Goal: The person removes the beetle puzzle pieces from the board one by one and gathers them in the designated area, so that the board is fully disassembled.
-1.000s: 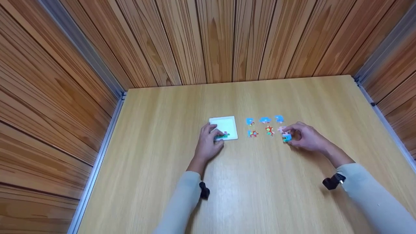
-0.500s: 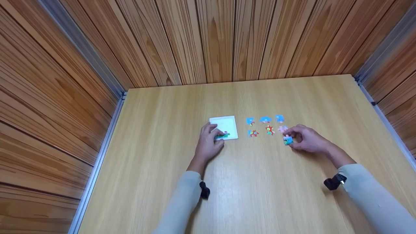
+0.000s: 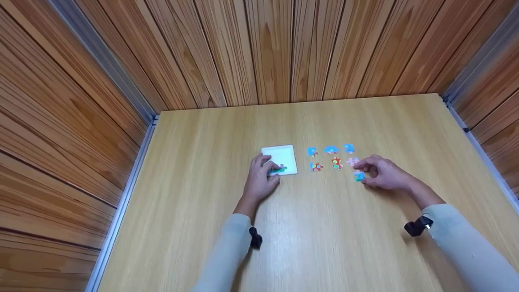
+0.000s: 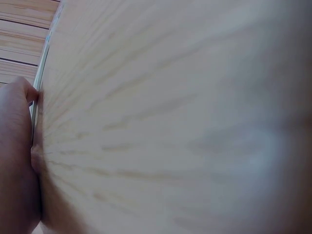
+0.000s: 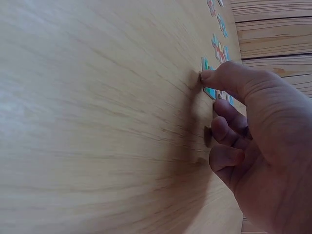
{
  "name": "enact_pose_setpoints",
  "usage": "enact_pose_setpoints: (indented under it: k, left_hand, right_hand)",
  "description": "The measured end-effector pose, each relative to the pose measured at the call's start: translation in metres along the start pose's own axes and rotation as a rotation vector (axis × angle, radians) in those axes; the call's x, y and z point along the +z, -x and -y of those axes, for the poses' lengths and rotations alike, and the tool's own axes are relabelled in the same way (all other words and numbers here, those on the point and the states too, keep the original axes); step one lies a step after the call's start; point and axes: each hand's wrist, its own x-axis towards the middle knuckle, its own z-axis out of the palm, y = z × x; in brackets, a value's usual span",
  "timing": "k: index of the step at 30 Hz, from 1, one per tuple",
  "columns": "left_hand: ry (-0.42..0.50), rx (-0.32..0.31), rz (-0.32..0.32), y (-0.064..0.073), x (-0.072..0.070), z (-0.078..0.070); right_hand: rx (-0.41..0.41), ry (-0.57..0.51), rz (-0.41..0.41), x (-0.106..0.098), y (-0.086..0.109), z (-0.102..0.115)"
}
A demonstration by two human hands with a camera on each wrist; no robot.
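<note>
My left hand (image 3: 260,178) lies over the near left corner of a white square puzzle tray (image 3: 287,152), gripping it with fingertips inside and the thumb at the near rim. Green and pink puzzle pieces (image 3: 282,168) sit along the tray's near side, partly covered by the fingers. Over on the right, my right hand (image 3: 383,173) pinches a blue and green puzzle piece (image 3: 359,177) between thumb and fingers, at the table surface. In the right wrist view the thumb rests on this piece's edge. A pink puzzle piece (image 3: 352,161) lies just beyond it.
Between tray and right hand, loose puzzle pieces lie in rows: blue ones (image 3: 331,149) at the back, red ones (image 3: 336,163) in front. The wooden table (image 3: 308,235) is bounded by wood-panelled walls (image 3: 267,52) at the back and sides.
My right hand has drawn the blue and green piece slightly nearer, away from the pink piece, and set it lower at the table. The left hand and tray have stayed put.
</note>
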Motion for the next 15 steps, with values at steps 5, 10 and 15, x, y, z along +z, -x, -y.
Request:
enact_pose_setpoints:
  k: [5,10,15]
  left_hand:
    - [-0.006,0.002,-0.001,-0.001,0.0,0.0]
    - [0.005,0.038,-0.019,-0.001,0.002,0.004]
    - [0.007,0.043,-0.016,0.0,0.002,0.003]
  right_hand:
    - [-0.022,-0.001,-0.018,-0.008,-0.006,0.01]
    - [-0.047,0.017,-0.022,-0.01,-0.015,0.025]
    - [-0.062,0.01,0.0,-0.005,-0.024,0.038]
